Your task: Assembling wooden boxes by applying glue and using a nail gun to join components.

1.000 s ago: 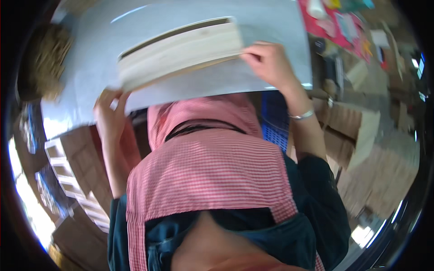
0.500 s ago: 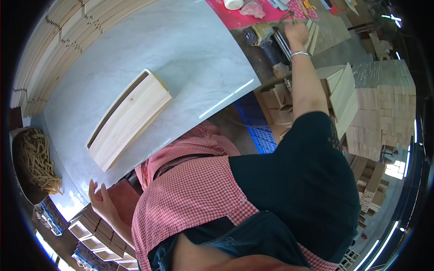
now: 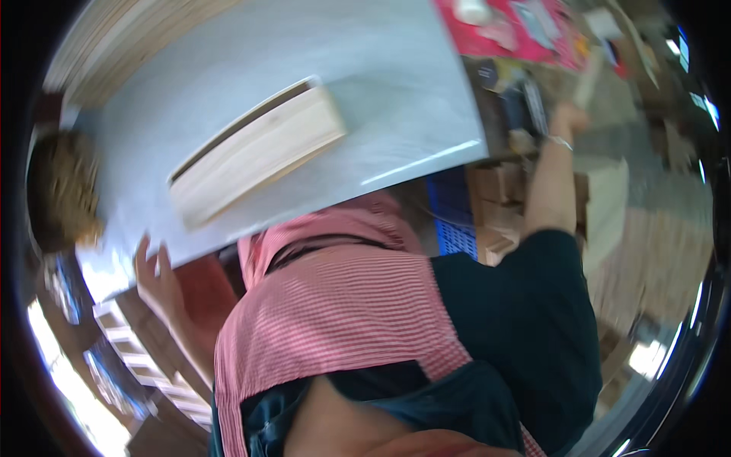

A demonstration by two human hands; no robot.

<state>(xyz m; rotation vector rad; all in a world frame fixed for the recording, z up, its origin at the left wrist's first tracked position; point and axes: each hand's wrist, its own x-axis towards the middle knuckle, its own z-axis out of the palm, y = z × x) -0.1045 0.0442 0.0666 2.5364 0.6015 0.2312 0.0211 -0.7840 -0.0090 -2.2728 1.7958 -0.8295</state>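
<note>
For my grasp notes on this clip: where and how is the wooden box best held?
Probably by its two short ends, one palm coming in from the left and one from the right. The box is long and narrow, lies slanted on the table, and both ends look unobstructed. Its left end sits nearer the open left hand.

Has box (image 3: 259,148) slantwise on table (image 3: 388,84), left end closer to near edge; planks (image 3: 137,46) behind, far left. At table's left end, holds strips (image 3: 82,199) in basin (image 3: 44,171). Has left hand (image 3: 158,283) at near edge. Rightward, shows tool (image 3: 518,108) between table and right hand (image 3: 569,120), bottle (image 3: 472,11) on sheet (image 3: 466,39) behind; through blur, perhaps shows slat (image 3: 588,80) just beyond that hand.
</note>
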